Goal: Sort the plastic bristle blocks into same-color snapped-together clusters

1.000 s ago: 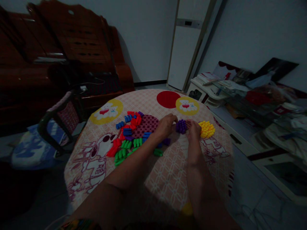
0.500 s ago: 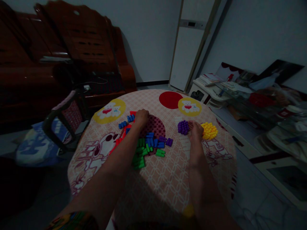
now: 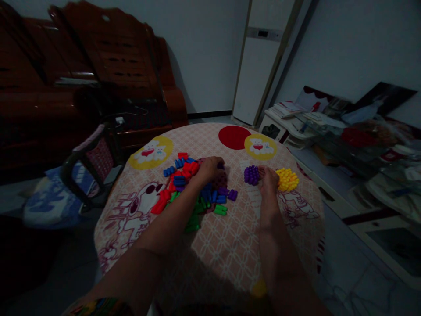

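Observation:
My left hand [image 3: 210, 169] is over the middle of the table with its fingers closed on a small purple building block [image 3: 221, 166], mostly hidden by the fingers. Around that hand and under its forearm lie loose bullet-shaped plastic blocks: red blocks [image 3: 161, 202], blue blocks [image 3: 169, 171], green blocks [image 3: 220, 210] and purple blocks [image 3: 232, 195]. To the right, my right hand [image 3: 269, 179] has its fingertips closed at the edge of a purple block cluster [image 3: 251, 175]. Just right of this hand sits a yellow block cluster [image 3: 288, 180].
A patterned cloth covers the round table [image 3: 226, 250]. A chair [image 3: 95, 162] stands at its left, with a wooden sofa [image 3: 115, 66] behind. At the right is a cluttered cabinet [image 3: 332, 202]; a tall white air conditioner [image 3: 253, 74] stands at the back.
My left hand has moved right from the red blocks, uncovering several of them, and now has a purple block in its fingers. My right hand stays at the purple cluster.

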Demonstrator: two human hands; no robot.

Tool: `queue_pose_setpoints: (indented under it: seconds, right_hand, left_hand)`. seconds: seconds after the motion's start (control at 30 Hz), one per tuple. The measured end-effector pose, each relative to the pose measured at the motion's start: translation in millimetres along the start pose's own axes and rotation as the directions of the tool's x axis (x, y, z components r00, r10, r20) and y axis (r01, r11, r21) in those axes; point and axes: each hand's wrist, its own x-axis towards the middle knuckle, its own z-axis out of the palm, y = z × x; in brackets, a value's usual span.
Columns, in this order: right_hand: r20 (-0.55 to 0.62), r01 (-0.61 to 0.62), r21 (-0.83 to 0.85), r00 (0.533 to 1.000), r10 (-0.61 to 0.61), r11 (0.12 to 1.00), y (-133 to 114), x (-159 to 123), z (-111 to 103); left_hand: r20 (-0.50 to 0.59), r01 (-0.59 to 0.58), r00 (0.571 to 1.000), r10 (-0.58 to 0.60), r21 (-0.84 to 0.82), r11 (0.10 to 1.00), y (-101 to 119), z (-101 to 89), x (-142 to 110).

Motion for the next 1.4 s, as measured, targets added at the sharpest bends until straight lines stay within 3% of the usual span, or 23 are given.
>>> queue_pose_setpoints:
  seconds: [0.13,0.37,0.67,0.93,1.03,1.17,1.3,1.4]
  right_hand:
    - [-0.022,0.002,-0.014,1.0,-0.002,1.0,-3,-3,2]
    - [-0.031,0.001,-0.022,1.0,-0.002,1.0,-3,-3,2]
    - [0.025,0.047,-0.053,0.999,-0.046,0.997,-2,1,-1]
    - [-0.028,-0.023,-0.014,0.999,0.022,1.0,-8,-3,4]
    - [-0.018,-0.019,-0.027,1.0,0.018,0.999,-8,-3,2]
    - [-0.014,-0.014,-0.042,1.0,0.013,0.999,-7,-4,1]
    - [-0.026,-0.009,-0.035,1.0,0.008,0.999,-6,-5,2]
    - [-0.009,0.01,-0.04,1.0,-0.01,0.999,-6,-6,2]
  left_hand:
    - [-0.022,-0.07,0.998,0.067,-0.279,0.958,32,14.4,-7]
    - [-0.018,0.034,0.999,-0.04,-0.256,0.966,55,29.6,-10]
    - [0.067,0.197,0.98,-0.185,-0.371,0.908,70,41.7,22]
    - [0.016,0.178,0.983,-0.183,-0.341,0.923,82,55.3,19]
    - [-0.022,0.137,0.989,-0.15,-0.283,0.949,82,47.9,14]
    - [-0.077,0.027,0.996,-0.046,-0.22,0.975,64,21.1,0]
    - [0.067,-0.008,0.998,0.015,-0.102,0.995,36,-7.6,-22]
    - [0.169,-0.016,0.986,0.011,0.023,1.0,25,-13.4,-40]
